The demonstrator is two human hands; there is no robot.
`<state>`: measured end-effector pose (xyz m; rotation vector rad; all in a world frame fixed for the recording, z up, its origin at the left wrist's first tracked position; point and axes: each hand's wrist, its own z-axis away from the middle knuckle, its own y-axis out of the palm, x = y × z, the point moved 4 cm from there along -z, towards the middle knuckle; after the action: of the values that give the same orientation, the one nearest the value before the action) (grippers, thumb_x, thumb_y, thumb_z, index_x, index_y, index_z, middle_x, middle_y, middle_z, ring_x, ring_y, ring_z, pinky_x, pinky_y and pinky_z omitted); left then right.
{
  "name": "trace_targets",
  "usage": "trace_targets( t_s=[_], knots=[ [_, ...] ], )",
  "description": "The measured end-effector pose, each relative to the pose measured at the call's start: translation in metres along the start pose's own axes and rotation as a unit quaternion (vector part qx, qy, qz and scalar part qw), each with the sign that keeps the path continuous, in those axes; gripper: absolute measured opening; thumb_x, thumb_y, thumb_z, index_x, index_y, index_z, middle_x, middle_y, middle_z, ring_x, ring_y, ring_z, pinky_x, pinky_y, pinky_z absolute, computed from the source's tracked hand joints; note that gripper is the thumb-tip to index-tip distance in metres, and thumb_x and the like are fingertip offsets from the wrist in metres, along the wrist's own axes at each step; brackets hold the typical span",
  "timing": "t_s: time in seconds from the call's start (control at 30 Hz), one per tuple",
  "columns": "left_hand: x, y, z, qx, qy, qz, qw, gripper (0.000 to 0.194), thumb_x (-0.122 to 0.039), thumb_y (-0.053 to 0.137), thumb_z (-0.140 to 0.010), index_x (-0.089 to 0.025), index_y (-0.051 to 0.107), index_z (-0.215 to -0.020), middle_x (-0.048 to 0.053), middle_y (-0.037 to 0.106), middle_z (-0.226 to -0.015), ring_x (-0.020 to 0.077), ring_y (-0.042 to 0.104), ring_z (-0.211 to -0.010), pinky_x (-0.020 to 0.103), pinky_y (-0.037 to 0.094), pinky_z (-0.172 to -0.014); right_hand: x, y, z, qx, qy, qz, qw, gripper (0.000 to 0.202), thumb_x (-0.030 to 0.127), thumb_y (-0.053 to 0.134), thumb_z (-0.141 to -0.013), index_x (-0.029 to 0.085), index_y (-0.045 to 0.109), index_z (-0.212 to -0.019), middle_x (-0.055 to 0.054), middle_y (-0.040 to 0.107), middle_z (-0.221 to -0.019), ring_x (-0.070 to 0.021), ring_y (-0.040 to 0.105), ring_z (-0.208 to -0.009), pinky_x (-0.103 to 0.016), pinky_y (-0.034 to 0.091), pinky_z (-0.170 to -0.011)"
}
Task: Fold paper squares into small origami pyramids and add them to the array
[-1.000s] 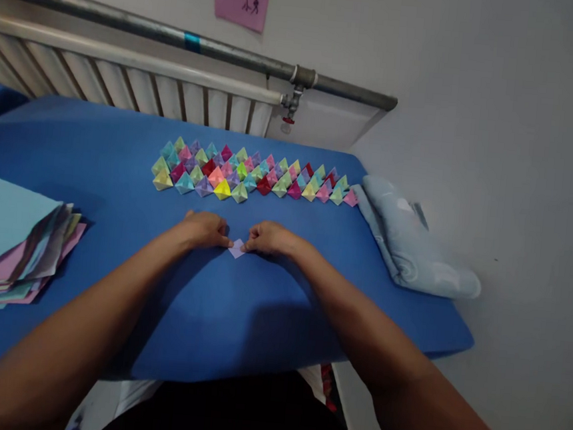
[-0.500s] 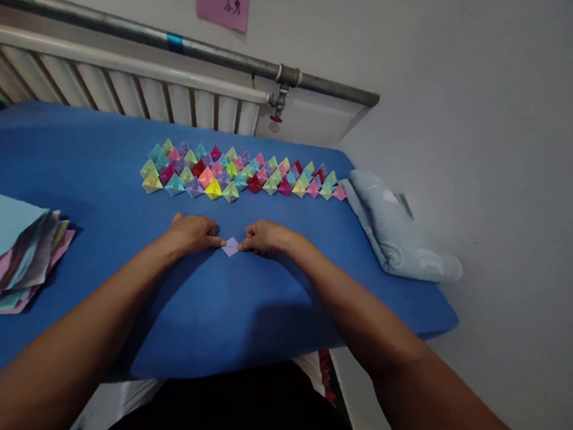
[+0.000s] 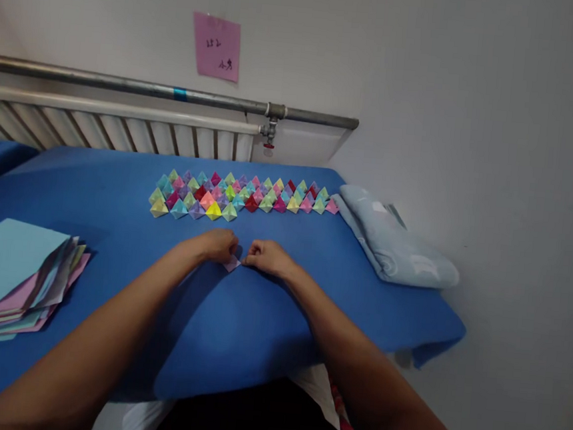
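A small lilac piece of folded paper (image 3: 233, 264) lies on the blue sheet between my two hands. My left hand (image 3: 220, 244) is closed over its left and upper part, fingers pressed on it and hiding some of it. On the other side, my right hand (image 3: 267, 257) is closed in a pinch at the paper's right corner. Beyond my hands, several rows of colourful folded paper pieces (image 3: 214, 210) stand side by side, in yellow, green, blue, pink, red and purple.
A stack of coloured paper sheets (image 3: 12, 251) lies at the left. On the right is a folded light-blue blanket (image 3: 394, 241) against the wall. A radiator (image 3: 138, 134) and a metal pipe (image 3: 127, 84) run along the back, below a pink note (image 3: 217, 47).
My left hand has moved right and now covers more of the lilac paper, whose left corner no longer shows. The head view has tilted upward, showing more wall.
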<state>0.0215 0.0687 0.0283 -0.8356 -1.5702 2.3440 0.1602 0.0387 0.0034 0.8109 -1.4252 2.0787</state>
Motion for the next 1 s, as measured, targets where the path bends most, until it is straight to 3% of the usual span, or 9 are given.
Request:
trace_targets(
  t_s=[0.13,0.23,0.37,0.43,0.53,0.73,0.83,1.0],
  knots=[
    [0.006,0.003,0.005,-0.014,-0.006,0.071,0.997,0.007,-0.018,0.065,-0.055,-0.020,0.059,-0.053,-0.001,0.061,-0.061,0.0189,0.059,-0.068,0.026,0.040,-0.063,-0.009,-0.001,0.001,-0.021,0.000,-0.093,0.995,0.016,0.025,0.068,-0.075,0.018,0.055,-0.071,0.009,0.050,-0.054,-0.0059,0.045,-0.048,-0.016,0.032,-0.045],
    [0.014,0.005,0.013,-0.048,-0.003,0.161,0.986,0.010,-0.023,0.067,-0.055,-0.020,0.058,-0.058,-0.001,0.063,-0.067,0.0180,0.060,-0.070,0.026,0.042,-0.064,-0.011,-0.005,0.004,-0.022,-0.003,-0.158,0.987,0.013,0.028,0.064,-0.080,0.018,0.056,-0.076,0.008,0.051,-0.055,-0.0053,0.045,-0.045,-0.015,0.033,-0.042],
    [0.023,0.012,0.020,-0.110,0.004,0.312,0.944,0.021,-0.036,0.065,-0.063,-0.019,0.054,-0.065,0.004,0.068,-0.086,0.0171,0.063,-0.075,0.028,0.048,-0.067,-0.005,-0.003,0.010,0.013,-0.028,-0.213,0.977,0.017,0.034,0.065,-0.079,0.019,0.062,-0.085,0.006,0.056,-0.061,-0.0057,0.046,-0.046,-0.015,0.034,-0.040],
    [0.026,0.019,0.021,-0.134,0.004,0.377,0.916,0.028,-0.043,0.066,-0.065,-0.019,0.052,-0.066,0.004,0.067,-0.079,0.0162,0.063,-0.069,0.029,0.049,-0.065,-0.001,0.004,0.010,0.013,-0.045,-0.237,0.971,0.020,0.035,0.068,-0.077,0.019,0.063,-0.088,0.006,0.058,-0.064,-0.0068,0.049,-0.051,-0.016,0.035,-0.042],
    [0.027,0.028,0.021,-0.148,0.002,0.450,0.881,0.034,-0.047,0.070,-0.063,-0.019,0.052,-0.067,0.002,0.064,-0.069,0.0154,0.060,-0.064,0.029,0.048,-0.063,0.003,0.013,0.005,-0.041,-0.071,-0.268,0.960,0.013,0.030,0.066,-0.077,0.018,0.061,-0.080,0.006,0.056,-0.063,-0.0066,0.048,-0.054,-0.017,0.037,-0.050],
    [0.025,0.028,0.024,-0.129,-0.011,0.527,0.840,0.037,-0.043,0.078,-0.056,-0.018,0.063,-0.079,0.000,0.065,-0.067,0.0147,0.059,-0.061,0.028,0.048,-0.061,0.004,0.023,0.000,-0.077,-0.087,-0.249,0.962,0.014,0.029,0.062,-0.079,0.019,0.060,-0.071,0.007,0.052,-0.059,-0.0085,0.047,-0.057,-0.020,0.037,-0.057],
    [0.025,0.026,0.026,-0.116,-0.021,0.537,0.835,0.029,-0.040,0.078,-0.057,-0.017,0.067,-0.071,0.001,0.065,-0.062,0.0139,0.056,-0.058,0.027,0.045,-0.057,0.006,0.022,0.002,-0.087,-0.102,-0.235,0.963,0.015,0.031,0.064,-0.077,0.019,0.061,-0.068,0.006,0.054,-0.062,-0.0092,0.048,-0.060,-0.021,0.038,-0.060],
    [0.027,0.021,0.027,-0.147,-0.041,0.580,0.800,0.027,-0.040,0.079,-0.059,-0.017,0.067,-0.067,0.001,0.065,-0.061,0.0131,0.057,-0.057,0.028,0.047,-0.060,0.009,0.020,0.005,-0.103,-0.118,-0.349,0.924,0.020,0.037,0.070,-0.071,0.020,0.062,-0.079,0.003,0.060,-0.072,-0.0108,0.055,-0.067,-0.023,0.043,-0.065]
  ],
)
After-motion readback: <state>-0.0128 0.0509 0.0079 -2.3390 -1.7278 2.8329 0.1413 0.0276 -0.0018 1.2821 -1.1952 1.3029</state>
